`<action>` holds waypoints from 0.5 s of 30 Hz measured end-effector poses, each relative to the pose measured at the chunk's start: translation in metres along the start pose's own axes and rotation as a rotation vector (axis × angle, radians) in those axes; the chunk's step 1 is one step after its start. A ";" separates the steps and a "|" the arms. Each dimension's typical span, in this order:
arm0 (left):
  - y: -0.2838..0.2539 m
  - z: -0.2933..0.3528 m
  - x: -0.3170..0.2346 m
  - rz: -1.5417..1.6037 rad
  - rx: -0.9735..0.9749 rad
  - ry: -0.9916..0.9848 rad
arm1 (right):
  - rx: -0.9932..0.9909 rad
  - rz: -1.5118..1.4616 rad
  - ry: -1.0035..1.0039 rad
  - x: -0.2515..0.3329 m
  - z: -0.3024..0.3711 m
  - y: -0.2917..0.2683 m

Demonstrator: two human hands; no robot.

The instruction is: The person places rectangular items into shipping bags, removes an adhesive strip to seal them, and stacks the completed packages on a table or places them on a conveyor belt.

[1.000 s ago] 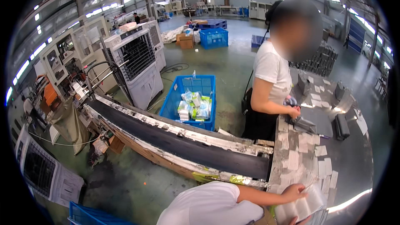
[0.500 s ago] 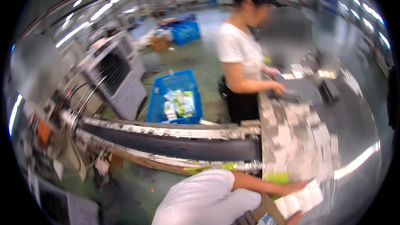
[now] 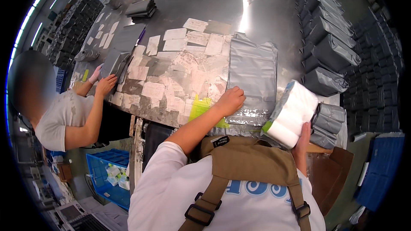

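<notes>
A flat grey plastic mailing bag [image 3: 252, 70] lies on the metal worktable in front of me. My left hand [image 3: 231, 101] is at the bag's left edge near its lower end, fingers curled and pinched on the film. To the right, my right hand [image 3: 303, 139] grips a white pack [image 3: 293, 113] from its right side. This pack has rounded bulges like wrapped paper rolls and a bit of green at its lower left corner. It is held tilted beside the bag; the fingers beneath it are hidden.
Filled grey parcels [image 3: 327, 51] line the table's right side, with more grey bags [image 3: 327, 122] beside the white pack. At left a co-worker [image 3: 77, 115] handles a grey bag [image 3: 117, 64]. A blue crate [image 3: 107, 175] with packs stands on the floor. Paper labels [image 3: 175, 38] cover the tabletop.
My view has swung right and down to the table. Half a second ago both hands were on the white pack; now the left is on the grey bag and the right alone holds the pack.
</notes>
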State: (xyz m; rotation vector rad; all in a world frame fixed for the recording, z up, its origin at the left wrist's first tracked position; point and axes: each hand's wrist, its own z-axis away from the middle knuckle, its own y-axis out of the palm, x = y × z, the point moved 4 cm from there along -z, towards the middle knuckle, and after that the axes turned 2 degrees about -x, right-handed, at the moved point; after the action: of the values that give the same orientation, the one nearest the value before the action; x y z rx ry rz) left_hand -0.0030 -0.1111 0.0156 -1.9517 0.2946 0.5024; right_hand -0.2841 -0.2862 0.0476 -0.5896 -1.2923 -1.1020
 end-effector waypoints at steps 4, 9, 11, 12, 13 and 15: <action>0.028 -0.001 0.027 -0.116 0.122 -0.116 | 0.117 0.086 0.044 -0.026 0.019 0.031; 0.022 0.004 0.048 0.110 -0.064 -0.196 | 0.319 0.118 0.126 -0.053 0.025 0.069; 0.017 0.004 0.058 0.188 -0.157 -0.303 | 0.359 0.452 0.164 -0.071 0.020 0.070; 0.015 0.005 0.061 0.224 -0.147 -0.350 | 0.378 0.639 0.267 -0.069 0.018 0.075; 0.012 0.007 0.062 0.265 -0.141 -0.399 | 0.384 0.836 0.148 -0.055 0.014 0.076; 0.010 0.005 0.061 0.278 -0.129 -0.416 | 0.376 1.224 -0.104 -0.029 0.005 0.076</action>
State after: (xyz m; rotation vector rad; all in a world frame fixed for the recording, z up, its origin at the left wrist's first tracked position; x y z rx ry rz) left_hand 0.0460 -0.1097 -0.0231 -1.8827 0.2719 1.1136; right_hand -0.2161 -0.2416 0.0387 -0.9491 -0.9005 0.1772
